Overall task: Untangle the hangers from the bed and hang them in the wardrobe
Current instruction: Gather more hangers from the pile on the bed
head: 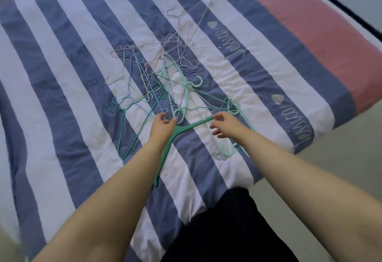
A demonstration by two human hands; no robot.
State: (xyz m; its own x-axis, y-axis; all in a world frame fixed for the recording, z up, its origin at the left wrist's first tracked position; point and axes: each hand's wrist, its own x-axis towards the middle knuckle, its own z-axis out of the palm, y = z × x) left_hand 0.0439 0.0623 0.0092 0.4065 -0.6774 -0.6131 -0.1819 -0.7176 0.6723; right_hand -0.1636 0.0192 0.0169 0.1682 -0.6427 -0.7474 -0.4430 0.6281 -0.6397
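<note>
I am leaning over the bed (310, 40), both bare arms stretched out over a quilt (68, 79) striped in blue and white. The tangle of hangers (157, 75) lies in the middle of the quilt, just beyond my fingertips: thin wire ones in pink, white, pale yellow and blue heaped further away, thicker mint-green plastic ones nearer to me.

My left hand (163, 123) sits at the near edge of the heap, fingers curled, thumb and forefinger closing at the neck of a dark green plastic hanger (165, 154) where its hook (178, 114) loops up. One arm of that hanger runs back towards me along my left forearm and ends on a white stripe; the other arm runs right across the quilt to my right hand (222, 124).

My right hand pinches the far tip of that arm between thumb and forefinger, the other fingers loosely spread and holding nothing. Just past it lies the hook of a pale mint hanger (234, 108), and another pale mint hanger (227, 150) lies below my right wrist, near the edge of the quilt.

To the right of the quilt a pink sheet (322, 34) shows, and grey floor (330, 158) beside the bed. A dark garment (227, 230) on me fills the bottom of the view.
</note>
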